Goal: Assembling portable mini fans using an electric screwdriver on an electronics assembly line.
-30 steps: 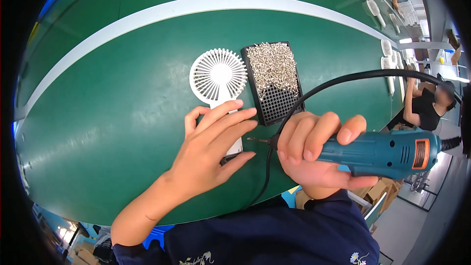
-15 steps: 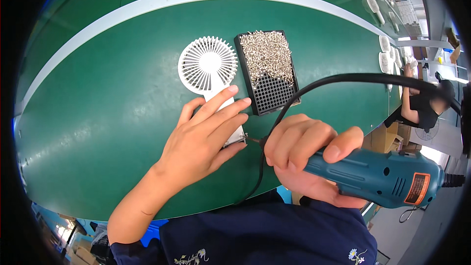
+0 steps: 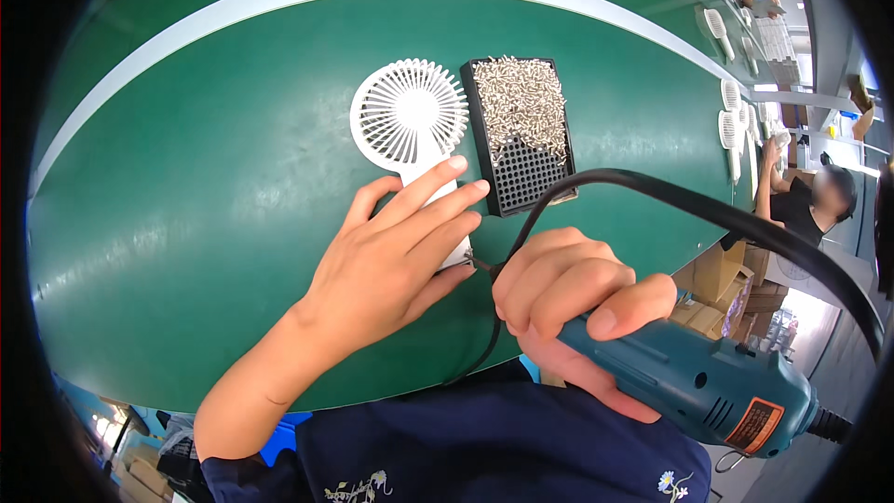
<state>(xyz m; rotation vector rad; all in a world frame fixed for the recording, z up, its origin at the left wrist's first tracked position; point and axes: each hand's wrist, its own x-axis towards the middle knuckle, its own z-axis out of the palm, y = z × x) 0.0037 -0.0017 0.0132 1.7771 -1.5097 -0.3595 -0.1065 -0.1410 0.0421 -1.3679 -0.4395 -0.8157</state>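
Observation:
A white handheld fan (image 3: 416,112) with a round slatted head lies on the green table, its handle pointing toward me. My left hand (image 3: 386,247) is laid across that handle, fingers along its top and thumb at the lower end, holding it down. Wrapped round a teal electric screwdriver (image 3: 684,377) is my right hand (image 3: 582,293). The driver's thin bit points left and meets the lower end of the fan handle by my left thumb. Whether a screw sits at its tip is too small to tell.
A black perforated tray (image 3: 527,188) heaped with small silver screws (image 3: 520,102) stands just right of the fan. The driver's black cord (image 3: 708,200) arches over the table's right side. Several white fans (image 3: 729,130) and a co-worker (image 3: 810,200) are at the far right.
The screwdriver's back end has swung down and toward me, its bit staying at the handle's end. The fan, tray and left hand appear slightly farther right in view.

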